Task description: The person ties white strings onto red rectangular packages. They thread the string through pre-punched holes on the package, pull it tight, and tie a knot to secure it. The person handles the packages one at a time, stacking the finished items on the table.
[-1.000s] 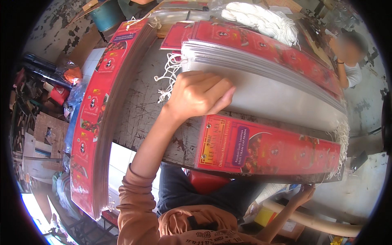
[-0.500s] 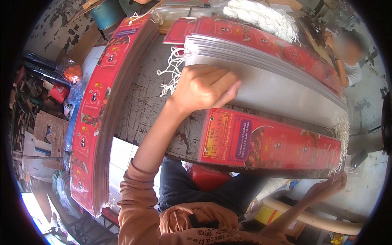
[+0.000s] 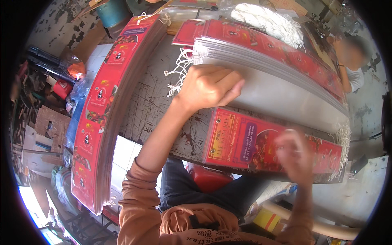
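Observation:
My left hand (image 3: 212,87) is closed in a fist at the left end of a stack of long laminated banner strips (image 3: 277,83). Its fingertips are tucked underneath, so what they grip is hidden. The stack's front strip shows a pale, blank back. White string loops (image 3: 178,71) hang beside my left wrist, and more strings (image 3: 343,143) bunch at the far right end. Nearer to me, a red printed banner strip (image 3: 261,141) lies face up with an eyelet in its corner. My right hand (image 3: 296,155) is over this strip, smeared by motion; its fingers cannot be made out.
At the left, a tall stack of red banner strips (image 3: 96,110) sticks out past the edge of the scratched table (image 3: 153,92). A skein of white string (image 3: 267,22) lies at the back. Another person (image 3: 353,57) is at the far right. A red stool (image 3: 208,177) is below me.
My right hand has moved up and left from the right end of the red strip to above its middle. My left hand keeps its fist at the stack. The view has shifted slightly.

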Tool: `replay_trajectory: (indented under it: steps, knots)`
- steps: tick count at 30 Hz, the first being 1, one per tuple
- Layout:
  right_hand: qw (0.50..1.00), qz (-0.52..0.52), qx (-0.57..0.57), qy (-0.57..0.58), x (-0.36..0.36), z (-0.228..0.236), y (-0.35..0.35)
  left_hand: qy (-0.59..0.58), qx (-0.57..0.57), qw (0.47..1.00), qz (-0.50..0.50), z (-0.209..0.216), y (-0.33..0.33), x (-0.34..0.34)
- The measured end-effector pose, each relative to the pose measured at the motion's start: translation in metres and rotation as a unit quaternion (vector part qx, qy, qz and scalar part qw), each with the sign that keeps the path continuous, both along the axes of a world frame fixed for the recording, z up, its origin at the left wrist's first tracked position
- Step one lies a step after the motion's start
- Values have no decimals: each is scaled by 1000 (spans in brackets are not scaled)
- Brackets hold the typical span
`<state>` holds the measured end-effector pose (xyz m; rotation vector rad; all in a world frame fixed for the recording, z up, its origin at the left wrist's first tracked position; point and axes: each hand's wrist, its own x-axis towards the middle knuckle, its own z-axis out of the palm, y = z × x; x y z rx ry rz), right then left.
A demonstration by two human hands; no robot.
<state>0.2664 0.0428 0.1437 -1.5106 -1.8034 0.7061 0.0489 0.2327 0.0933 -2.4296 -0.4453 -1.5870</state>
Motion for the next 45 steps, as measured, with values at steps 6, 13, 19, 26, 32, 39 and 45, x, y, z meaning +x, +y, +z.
replay_trajectory:
  steps: [6,13,19,26,32,39,45]
  knots:
    - [959,282,39,0,-53,-9,74,16,-14,1000,21,4,2,-4]
    - [910,278,306,-21,-61,-54,90,40,5,996,76,21,-15,-19]
    - [908,259,330,1,-51,-54,85,-239,-380,889,93,0,-131,-18]
    - [904,272,330,20,-53,-48,83,15,-442,883,158,2,-154,-15]
    - [896,301,322,53,-52,-66,90,-2,-464,861,208,9,-173,-13]
    - [909,287,297,57,-51,-66,86,25,-458,853,250,2,-172,-14]
    - [893,305,322,76,-54,-59,88,45,-433,851,295,-1,-172,-6]
